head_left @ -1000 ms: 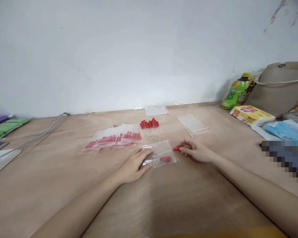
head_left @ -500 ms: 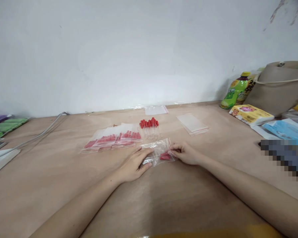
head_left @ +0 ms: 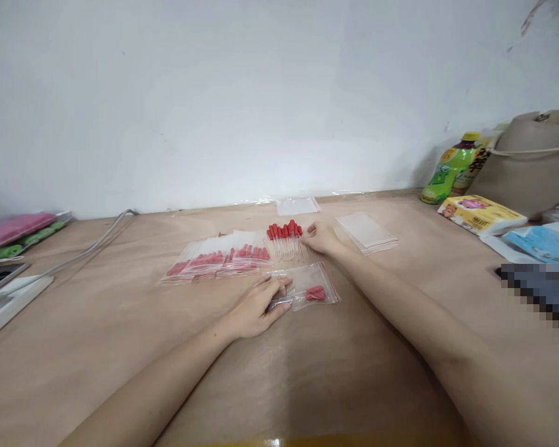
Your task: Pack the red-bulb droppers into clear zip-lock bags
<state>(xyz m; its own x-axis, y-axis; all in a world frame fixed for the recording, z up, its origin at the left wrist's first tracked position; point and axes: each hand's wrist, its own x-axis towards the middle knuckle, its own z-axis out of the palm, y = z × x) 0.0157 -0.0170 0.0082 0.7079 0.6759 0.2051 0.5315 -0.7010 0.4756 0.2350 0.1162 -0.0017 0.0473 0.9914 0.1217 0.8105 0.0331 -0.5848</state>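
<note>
My left hand [head_left: 258, 307] holds the end of a clear zip bag [head_left: 302, 276] flat on the table, its thumb and fingers on the plastic. Inside that bag lie a few droppers with red rubber bulbs [head_left: 315, 293], bulbs toward the right end. My right hand [head_left: 322, 238] is at the right side of a loose row of droppers [head_left: 285, 233], with fingers bent and a little apart and nothing visible in them. These droppers have red bulbs and thin clear stems pointing toward me. Left of them, several filled bags [head_left: 209, 261] overlap in a row.
Flat zip bags [head_left: 367, 233] are stacked at the right, and another bag [head_left: 298, 205] lies by the wall. Farther right are a green bottle [head_left: 451, 171], a yellow tissue pack [head_left: 482, 214] and a grey handbag [head_left: 526, 164]. A grey cable [head_left: 97, 239] runs along the left.
My right hand has left the bag's right end and moved away from me to the loose droppers. My left hand stays on the bag. The view has shifted slightly.
</note>
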